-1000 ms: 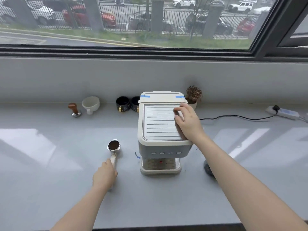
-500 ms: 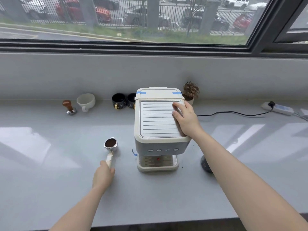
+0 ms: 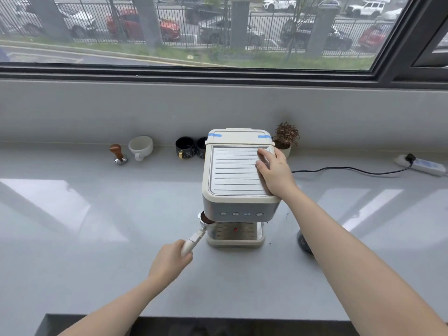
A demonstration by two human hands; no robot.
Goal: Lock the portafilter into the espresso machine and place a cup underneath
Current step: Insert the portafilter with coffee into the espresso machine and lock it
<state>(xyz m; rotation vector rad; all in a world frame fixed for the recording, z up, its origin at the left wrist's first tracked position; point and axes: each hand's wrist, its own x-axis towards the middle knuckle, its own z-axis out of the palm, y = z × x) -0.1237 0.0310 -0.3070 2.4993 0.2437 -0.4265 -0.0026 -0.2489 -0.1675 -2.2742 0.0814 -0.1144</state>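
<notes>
Beyond the left hand (image 3: 169,260) grip, portafilter (image 3: 206,220) basket meets machine (image 3: 238,190).

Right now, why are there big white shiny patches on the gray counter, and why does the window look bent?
Head view: the patches are daylight glare from the window bouncing off the glossy counter; the wide-angle lens bends the window frame near the edges.

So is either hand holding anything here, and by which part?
The left hand holds the portafilter by the end of its handle. The right hand lies flat on the espresso machine top, gripping nothing.
</notes>
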